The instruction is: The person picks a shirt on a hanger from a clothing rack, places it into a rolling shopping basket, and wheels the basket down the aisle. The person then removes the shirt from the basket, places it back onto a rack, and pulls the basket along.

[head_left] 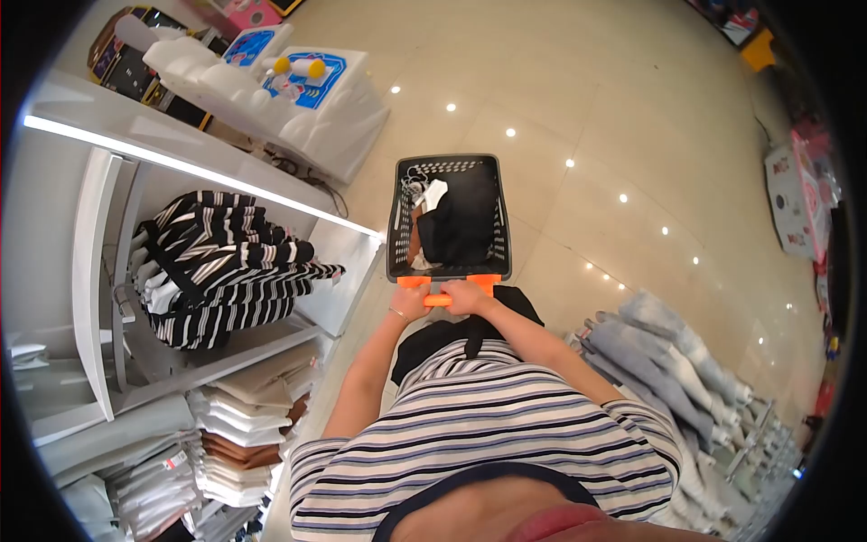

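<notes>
A black plastic basket (449, 274) with slotted walls is in front of me on the floor. My left hand (412, 300) is closed around the left part of its orange handle (438, 300). Close beside it, my right hand (466, 296) is wrapped round the same handle toward the right. In the basket lie a black cloth item (461, 217) and a white piece (435, 194). Thin, tangled pale things (414, 183) sit in its far left corner, too small to name. Something brown shows along the left wall.
On the left, striped garments (235, 262) hang in a white shelving unit (95, 271) above folded clothes (239, 434). A white game machine (334, 126) stands beyond it. Denim-like clothes (668, 352) hang on a rack at my right. Shiny tiled floor (578, 108) stretches ahead.
</notes>
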### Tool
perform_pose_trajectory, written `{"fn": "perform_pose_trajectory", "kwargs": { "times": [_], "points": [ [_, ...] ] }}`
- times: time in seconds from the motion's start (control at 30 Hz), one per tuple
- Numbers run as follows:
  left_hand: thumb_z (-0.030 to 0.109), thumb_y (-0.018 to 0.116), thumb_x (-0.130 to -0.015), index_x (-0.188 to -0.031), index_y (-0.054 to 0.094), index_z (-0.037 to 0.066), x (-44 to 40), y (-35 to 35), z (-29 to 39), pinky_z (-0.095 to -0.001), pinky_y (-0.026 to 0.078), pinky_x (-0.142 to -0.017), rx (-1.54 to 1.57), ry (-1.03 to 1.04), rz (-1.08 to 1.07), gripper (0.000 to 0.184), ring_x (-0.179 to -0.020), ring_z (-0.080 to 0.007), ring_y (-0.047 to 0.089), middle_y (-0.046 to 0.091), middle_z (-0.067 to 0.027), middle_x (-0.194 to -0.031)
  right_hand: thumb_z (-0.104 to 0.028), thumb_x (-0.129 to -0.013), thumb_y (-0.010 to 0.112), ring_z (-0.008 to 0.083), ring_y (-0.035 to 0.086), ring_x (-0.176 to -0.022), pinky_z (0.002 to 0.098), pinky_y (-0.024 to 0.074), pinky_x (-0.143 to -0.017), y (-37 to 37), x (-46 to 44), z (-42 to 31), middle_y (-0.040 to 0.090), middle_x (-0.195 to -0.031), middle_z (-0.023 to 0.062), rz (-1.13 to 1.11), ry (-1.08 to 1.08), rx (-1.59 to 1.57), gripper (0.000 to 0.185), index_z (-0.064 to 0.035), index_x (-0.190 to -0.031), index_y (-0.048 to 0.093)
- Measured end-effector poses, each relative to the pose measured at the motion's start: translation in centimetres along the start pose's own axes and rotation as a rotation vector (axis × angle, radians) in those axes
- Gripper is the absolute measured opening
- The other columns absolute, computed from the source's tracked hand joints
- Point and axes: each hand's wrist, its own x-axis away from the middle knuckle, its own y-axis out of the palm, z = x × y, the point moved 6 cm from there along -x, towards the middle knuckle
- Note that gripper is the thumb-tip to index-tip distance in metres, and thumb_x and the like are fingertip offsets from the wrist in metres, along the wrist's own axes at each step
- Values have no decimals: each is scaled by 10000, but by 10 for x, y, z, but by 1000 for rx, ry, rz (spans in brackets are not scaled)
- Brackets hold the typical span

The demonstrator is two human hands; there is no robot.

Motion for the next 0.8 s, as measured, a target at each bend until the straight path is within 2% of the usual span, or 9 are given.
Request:
{"fn": "perform_pose_trajectory", "kwargs": {
  "times": [0.07,0.17,0.3,0.4,0.5,0.63,0.67,0.8],
  "points": [
    [260,673,-624,-707,566,130,-6,6,2,-389,485,-515,-15,-90,-43,188,-575,-278,605,594,-78,-631,-178,-673,578,326,604,-810,425,479,-693,-12,-3,6,618,-817,136,-42,-17,-14,216,-73,-861,573],
    [259,673,-621,-705,567,138,-11,1,12,-390,490,-515,-7,-161,-8,181,-569,-278,603,589,-74,-622,-184,-668,581,331,604,-810,431,478,-695,-18,-9,13,620,-825,143,-148,-47,5,214,-67,-847,576],
    [263,680,-612,-691,565,146,-18,3,23,-387,487,-503,-10,-227,60,182,-554,-276,599,575,-61,-596,-182,-652,597,336,596,-790,426,476,-676,-34,-8,19,616,-812,144,-143,-113,5,183,-47,-776,591],
    [264,684,-613,-683,557,145,-18,3,30,-382,482,-492,16,-222,108,187,-534,-272,593,566,-68,-581,-170,-650,589,330,593,-804,427,478,-685,-47,-3,14,613,-820,132,-136,-176,39,171,-53,-775,586],
    [261,680,-632,-671,542,139,-24,5,37,-371,473,-480,8,-235,167,189,-512,-262,585,556,-68,-561,-151,-646,586,340,596,-820,428,477,-722,-59,-6,17,616,-840,160,-237,-150,95,205,-41,-819,592],
    [266,671,-677,-646,526,134,-31,-3,44,-356,444,-442,35,-197,264,198,-471,-247,565,539,-59,-530,-152,-644,591,337,596,-812,430,474,-707,-72,-10,22,617,-837,156,-243,-173,102,192,-37,-798,591],
    [275,676,-682,-637,531,137,-37,-5,44,-362,440,-437,30,-203,282,205,-465,-251,562,533,-61,-522,-160,-640,595,310,594,-820,422,470,-688,-71,-14,27,613,-836,115,-253,-180,158,208,-66,-825,587],
    [290,682,-683,-622,537,135,-51,-1,41,-361,434,-426,-13,-220,333,221,-455,-253,556,522,-64,-508,-169,-633,608,315,594,-810,420,469,-679,-79,-28,43,615,-829,118,-275,-179,175,207,-69,-814,591]
  ]
}}
